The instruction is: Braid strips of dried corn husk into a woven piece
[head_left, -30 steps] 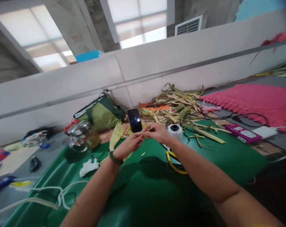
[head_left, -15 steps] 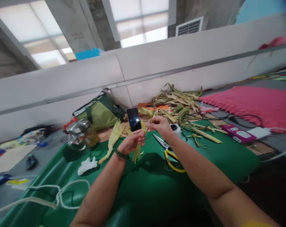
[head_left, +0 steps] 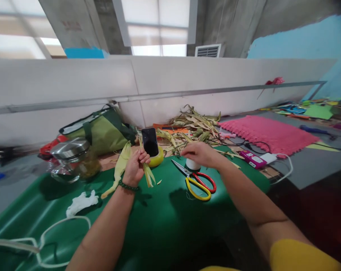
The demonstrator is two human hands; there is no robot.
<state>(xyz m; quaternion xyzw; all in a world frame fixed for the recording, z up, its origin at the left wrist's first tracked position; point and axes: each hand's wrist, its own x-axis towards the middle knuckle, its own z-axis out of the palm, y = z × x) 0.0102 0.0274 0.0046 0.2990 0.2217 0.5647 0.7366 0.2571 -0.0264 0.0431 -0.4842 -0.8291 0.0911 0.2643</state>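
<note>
My left hand (head_left: pixel 136 165), with a green bead bracelet at the wrist, is closed around a small bundle of pale corn husk strips (head_left: pixel 148 176). The strips stick out above and below the fist. Over to the right, my right hand (head_left: pixel 199 153) has its fingers pinched together; whatever is in the pinch is too small to make out. Just under it stands a white thread spool (head_left: pixel 192 165), partly hidden by the hand. Scissors (head_left: pixel 199 185) with one red and one yellow handle lie in front of the spool. A dark phone (head_left: pixel 149 140) leans upright at a yellow tape roll (head_left: pixel 157 158).
A pale corn husk (head_left: pixel 121 163) and crumpled white tissue (head_left: pixel 81 204) lie left on the green cloth (head_left: pixel 162 226). Behind are a glass jar (head_left: pixel 71 158), a green bag (head_left: pixel 108 135) and a husk heap (head_left: pixel 197 122). A purple power strip (head_left: pixel 253 159) and pink cloth (head_left: pixel 268 132) are right.
The view has turned to the right. My hands have moved apart, the right one now over the spool. My left hand still holds the husk strips.
</note>
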